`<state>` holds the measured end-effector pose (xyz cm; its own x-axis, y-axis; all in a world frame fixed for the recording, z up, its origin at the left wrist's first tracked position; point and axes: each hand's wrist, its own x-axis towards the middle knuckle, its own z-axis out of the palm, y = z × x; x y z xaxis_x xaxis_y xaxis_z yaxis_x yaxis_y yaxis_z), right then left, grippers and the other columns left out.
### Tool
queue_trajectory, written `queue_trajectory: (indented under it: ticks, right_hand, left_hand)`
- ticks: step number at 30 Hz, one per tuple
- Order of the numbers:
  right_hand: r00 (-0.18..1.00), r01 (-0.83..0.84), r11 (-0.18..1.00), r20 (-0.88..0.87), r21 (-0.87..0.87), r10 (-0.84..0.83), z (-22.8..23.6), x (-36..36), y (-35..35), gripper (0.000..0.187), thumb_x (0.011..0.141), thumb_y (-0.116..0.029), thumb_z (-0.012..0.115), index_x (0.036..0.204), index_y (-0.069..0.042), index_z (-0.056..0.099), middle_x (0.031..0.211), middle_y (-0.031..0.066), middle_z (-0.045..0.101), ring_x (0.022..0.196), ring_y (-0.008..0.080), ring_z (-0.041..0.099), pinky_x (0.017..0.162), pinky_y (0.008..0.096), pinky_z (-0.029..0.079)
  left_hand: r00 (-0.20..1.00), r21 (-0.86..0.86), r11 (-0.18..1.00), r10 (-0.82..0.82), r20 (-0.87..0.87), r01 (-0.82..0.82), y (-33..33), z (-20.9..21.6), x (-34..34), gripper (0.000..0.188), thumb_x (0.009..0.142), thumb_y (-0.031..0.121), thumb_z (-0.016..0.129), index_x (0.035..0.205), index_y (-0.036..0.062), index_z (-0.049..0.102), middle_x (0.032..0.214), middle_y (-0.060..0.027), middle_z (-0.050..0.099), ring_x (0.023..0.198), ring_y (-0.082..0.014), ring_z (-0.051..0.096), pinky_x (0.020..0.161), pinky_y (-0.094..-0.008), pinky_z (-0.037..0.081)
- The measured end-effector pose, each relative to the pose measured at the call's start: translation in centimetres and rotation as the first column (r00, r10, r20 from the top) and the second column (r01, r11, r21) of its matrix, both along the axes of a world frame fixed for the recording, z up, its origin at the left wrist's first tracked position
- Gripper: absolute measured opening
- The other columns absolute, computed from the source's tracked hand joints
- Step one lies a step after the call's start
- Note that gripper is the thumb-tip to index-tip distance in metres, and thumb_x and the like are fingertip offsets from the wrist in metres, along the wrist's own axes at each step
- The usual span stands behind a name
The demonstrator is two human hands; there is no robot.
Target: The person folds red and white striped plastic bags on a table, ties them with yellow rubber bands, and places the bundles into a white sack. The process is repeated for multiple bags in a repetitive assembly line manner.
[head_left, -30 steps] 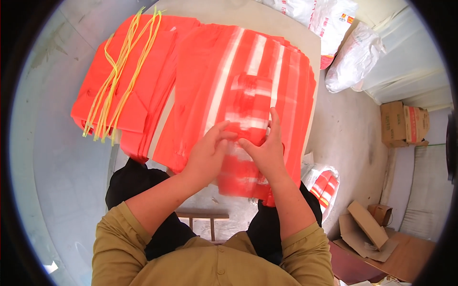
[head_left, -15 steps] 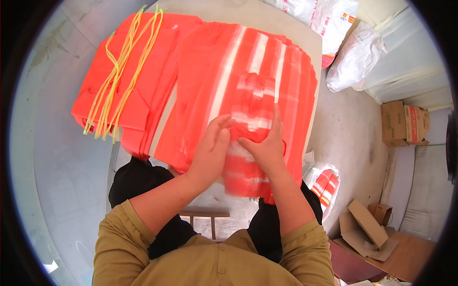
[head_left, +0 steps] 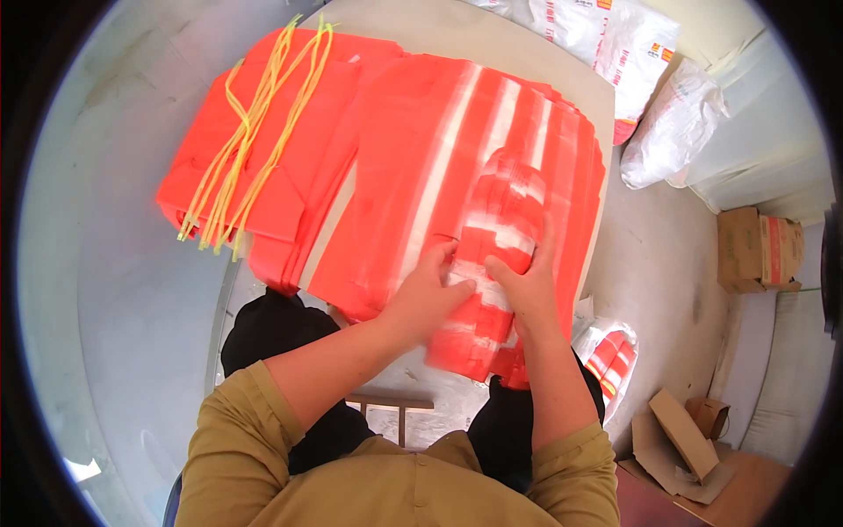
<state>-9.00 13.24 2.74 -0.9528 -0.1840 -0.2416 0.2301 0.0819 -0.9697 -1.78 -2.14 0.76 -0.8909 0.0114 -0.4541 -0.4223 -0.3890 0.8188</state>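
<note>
A long folded bundle of red-orange cloth (head_left: 492, 230) with whitish bands lies tilted at the near right part of the table, its lower end over the front edge. My left hand (head_left: 436, 294) closes round the bundle's left side, thumb across its top. On the opposite side, my right hand (head_left: 529, 285) grips it with the thumb on top and fingers along the edge. Beneath spreads a wide layered pile of red-orange cloth (head_left: 404, 149) with white stripes. Farther left, a folded red stack (head_left: 255, 189) carries several loose yellow cords (head_left: 255, 132).
A tan tabletop (head_left: 492, 35) shows past the pile. White sacks (head_left: 672, 123) stand beyond its right corner. At the right are a cardboard box (head_left: 760, 250) and an opened carton (head_left: 672, 457). A clear bag of striped red cloth (head_left: 612, 360) sits by my right leg.
The view has shifted, so the table appears farther right and lower. The bundle is steadier and leans more to the right. My left hand has closed in on its side.
</note>
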Motion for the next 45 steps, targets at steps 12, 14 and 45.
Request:
queue_trajectory:
  ticks: [12,14,45]
  right_hand:
    - [0.996,0.037,0.999,-0.083,0.028,-0.035,-1.7,0.2,-0.3,0.117,0.071,0.000,0.086,0.166,-0.009,0.018,0.148,0.0177,0.048,0.127,0.0262,0.056,0.100,0.0373,0.055]
    - [0.995,0.070,0.997,-0.066,-0.020,-0.071,-0.9,0.2,-0.3,0.116,0.070,0.001,0.085,0.165,-0.009,0.019,0.149,0.0177,0.047,0.129,0.0273,0.056,0.100,0.0382,0.055]
    - [0.957,0.250,0.921,0.224,-0.300,-0.187,1.8,-0.5,2.3,0.103,0.088,0.000,0.073,0.168,-0.014,0.010,0.154,0.0174,0.043,0.130,0.0286,0.055,0.104,0.0413,0.052]
  left_hand:
    - [0.976,-0.538,0.841,-0.152,-0.154,0.047,0.0,0.2,0.6,0.084,0.087,0.020,0.077,0.158,0.0053,0.034,0.132,-0.0178,0.058,0.115,-0.0229,0.060,0.098,-0.0367,0.051]
    - [0.961,-0.627,0.779,-0.177,-0.214,0.003,-1.3,1.0,0.2,0.076,0.089,0.022,0.076,0.154,0.0049,0.041,0.130,-0.0172,0.060,0.117,-0.0264,0.061,0.100,-0.0385,0.050]
    - [0.997,-0.130,0.989,-0.071,-0.030,0.066,-4.9,2.6,-2.8,0.020,0.103,0.024,0.065,0.110,0.0057,0.064,0.098,-0.0053,0.069,0.084,-0.0115,0.067,0.075,-0.0287,0.054]
